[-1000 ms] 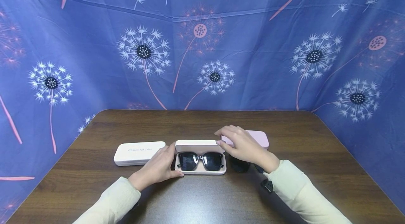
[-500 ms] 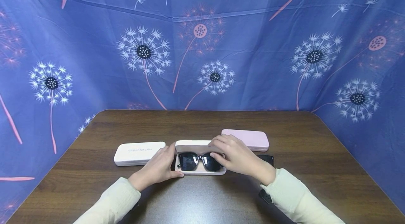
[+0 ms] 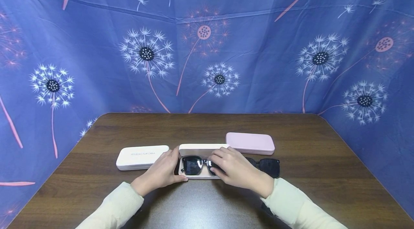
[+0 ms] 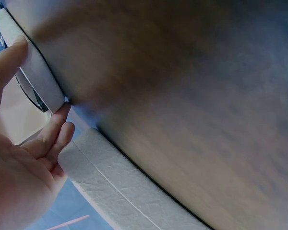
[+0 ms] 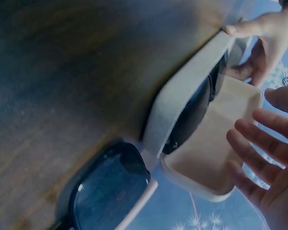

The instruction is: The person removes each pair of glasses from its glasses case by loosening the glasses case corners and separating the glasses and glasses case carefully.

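Gripping the open case [image 3: 200, 177] at its left end with the left hand [image 3: 160, 169], pressing the thumb to its front wall. Holding the right hand [image 3: 234, 167] over its right half, spreading the fingers loosely, released; being unable to tell whether touching the lid [image 3: 200, 148]. Seeing sunglasses [image 3: 193, 165] lying in the case, just right of the left fingers, near the right fingertips. Noting second sunglasses [image 3: 271, 167] lying beyond the right hand, before a pink case [image 3: 250, 143].
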